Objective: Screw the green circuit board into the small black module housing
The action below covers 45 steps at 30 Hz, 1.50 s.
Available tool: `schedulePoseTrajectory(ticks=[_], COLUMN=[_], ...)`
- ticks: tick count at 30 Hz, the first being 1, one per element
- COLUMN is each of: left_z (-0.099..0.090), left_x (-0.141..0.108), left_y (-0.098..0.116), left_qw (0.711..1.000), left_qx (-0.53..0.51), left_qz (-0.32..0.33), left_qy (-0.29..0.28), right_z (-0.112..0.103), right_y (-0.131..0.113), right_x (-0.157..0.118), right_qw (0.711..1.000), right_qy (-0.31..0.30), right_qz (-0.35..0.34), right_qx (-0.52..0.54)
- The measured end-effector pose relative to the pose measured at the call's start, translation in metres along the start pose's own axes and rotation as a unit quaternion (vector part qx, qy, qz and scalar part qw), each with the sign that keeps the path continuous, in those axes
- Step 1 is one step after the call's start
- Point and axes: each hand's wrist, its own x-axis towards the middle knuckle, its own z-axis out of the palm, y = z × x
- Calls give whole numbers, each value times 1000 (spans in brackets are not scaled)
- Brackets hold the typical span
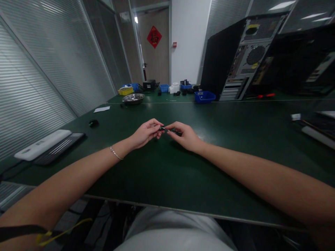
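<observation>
Both hands meet just above the green table (pixel 167 174), around a small dark piece with a shiny metal part (pixel 162 128). My left hand (pixel 147 133), with a bracelet at its wrist, pinches the dark end between thumb and fingers. From the other side, the thumb and forefinger of my right hand (pixel 184 136) close at the shiny end. Fingers hide most of the piece, and it is too small for me to tell its kind.
A keyboard (pixel 61 148) and a long white device (pixel 43 143) lie left, near a black mouse (pixel 93 123). Farther back are a metal bowl (pixel 133 99), a yellow tray (pixel 126 91) and a blue tray (pixel 205 97). A computer tower (pixel 222 55) stands back right, near a red-handled screwdriver (pixel 266 95).
</observation>
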Motion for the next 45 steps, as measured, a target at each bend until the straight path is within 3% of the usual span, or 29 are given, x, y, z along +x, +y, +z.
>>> schedulePoseTrajectory(ticks=[9,15,17,20,23,29,34,41,45], left_z=[-2,-14,-14,-8,-3,-9,-10,-7,-6], left_x=[1,6,5,1,-2,-1,-2,-5,-5], left_y=[-1,-4,-4,-2,0,2,2,8,10], left_qw=[1000,992,979,934,898,907,904,888,885], left_qx=[14,103,188,339,413,396,397,430,432], left_qz=[19,67,77,103,125,101,117,162,171], left_qy=[0,29,15,-48,-85,-106,-104,-21,-11], right_z=[0,0,0,0,0,1,0,0,0], right_y=[1,5,5,3,1,3,3,3,3], right_x=[1,1,1,1,1,1,1,0,0], right_qw=[1000,998,998,997,997,997,997,998,998], right_qy=[-5,41,49,50,52,58,55,53,48], right_qz=[3,37,45,52,55,47,50,44,42], right_qx=[0,5,4,4,5,0,2,4,1])
